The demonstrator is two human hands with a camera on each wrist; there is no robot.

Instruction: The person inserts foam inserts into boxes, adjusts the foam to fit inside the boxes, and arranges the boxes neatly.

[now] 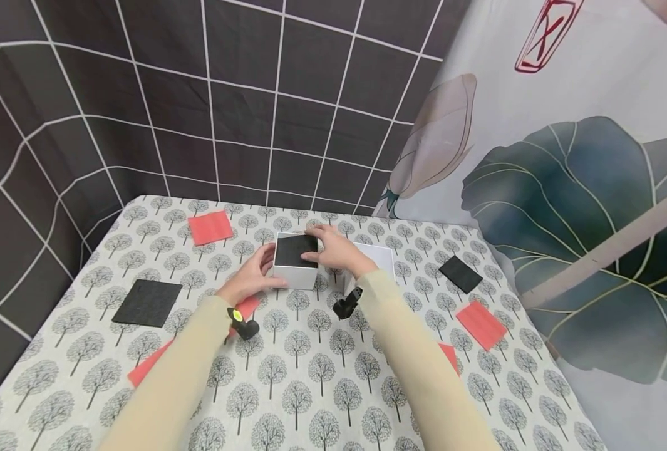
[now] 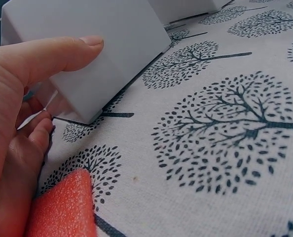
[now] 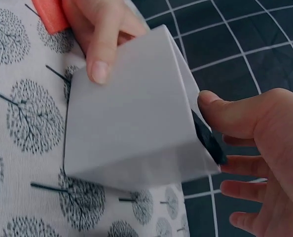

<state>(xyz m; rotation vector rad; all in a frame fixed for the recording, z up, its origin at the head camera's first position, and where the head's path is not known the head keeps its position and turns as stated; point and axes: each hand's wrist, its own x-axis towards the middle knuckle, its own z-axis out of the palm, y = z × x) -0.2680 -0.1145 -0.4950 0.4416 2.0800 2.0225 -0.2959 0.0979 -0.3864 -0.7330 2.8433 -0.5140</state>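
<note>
A white open-topped box (image 1: pixel 295 279) stands on the tree-print cloth. My left hand (image 1: pixel 251 275) grips its left side, with the thumb (image 2: pixel 82 47) along the front face and the other fingers around the side. Across the box's opening lies a black foam-like square (image 1: pixel 294 250), tilted, one corner showing at the rim (image 3: pixel 210 140) in the right wrist view. My right hand (image 1: pixel 336 250) holds that square at its right edge, thumb and fingers spread over it. The square's lower part is hidden inside the box.
A second white box (image 1: pixel 379 257) stands just right, partly behind my right arm. Red squares lie at back left (image 1: pixel 210 228) and right (image 1: pixel 481 324). Black pieces lie left (image 1: pixel 147 303) and right (image 1: pixel 460 274). More red pieces (image 1: pixel 148 365) show beneath my arms.
</note>
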